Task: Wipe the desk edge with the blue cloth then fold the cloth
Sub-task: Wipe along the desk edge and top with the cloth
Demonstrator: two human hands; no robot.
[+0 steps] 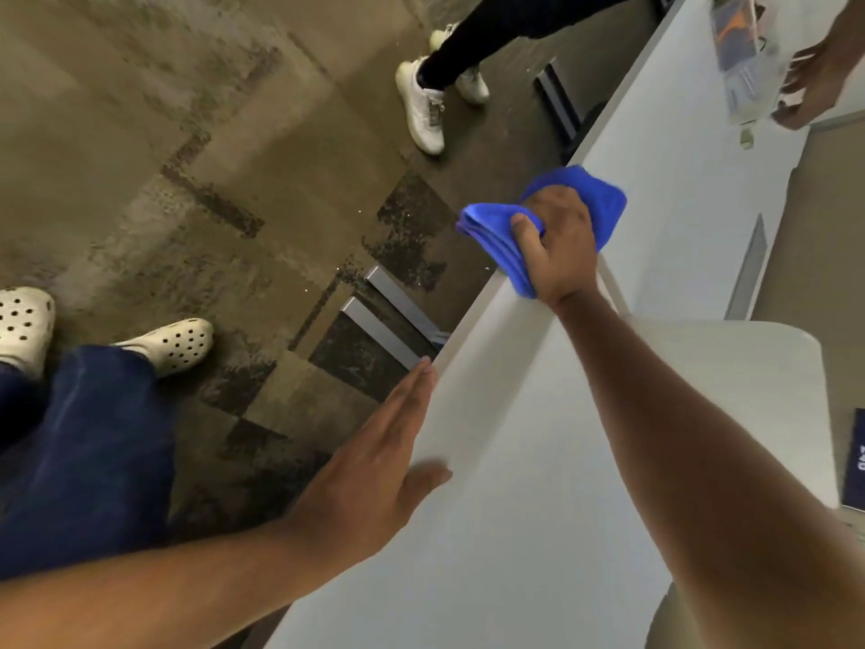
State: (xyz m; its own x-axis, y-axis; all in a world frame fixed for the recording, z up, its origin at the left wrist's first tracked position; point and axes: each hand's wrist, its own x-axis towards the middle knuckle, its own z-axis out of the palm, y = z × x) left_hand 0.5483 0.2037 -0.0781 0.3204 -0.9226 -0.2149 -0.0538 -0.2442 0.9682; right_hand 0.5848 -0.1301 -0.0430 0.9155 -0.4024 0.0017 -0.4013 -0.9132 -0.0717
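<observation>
The blue cloth (491,236) is bunched up and draped over the edge of the white desk (538,437). My right hand (557,245) presses down on it, fingers wrapped around the bunched part that hangs off the desk's edge. My left hand (374,470) lies flat and open against the same edge, nearer to me, fingers straight and thumb resting on the desktop. It holds nothing.
Another person's legs and white sneakers (421,105) stand on the carpet beyond the desk edge. A second person's hand (810,86) touches a plastic packet (739,53) at the desk's far end. A dark booklet (854,461) lies at the right. Metal desk legs (388,330) show below the edge.
</observation>
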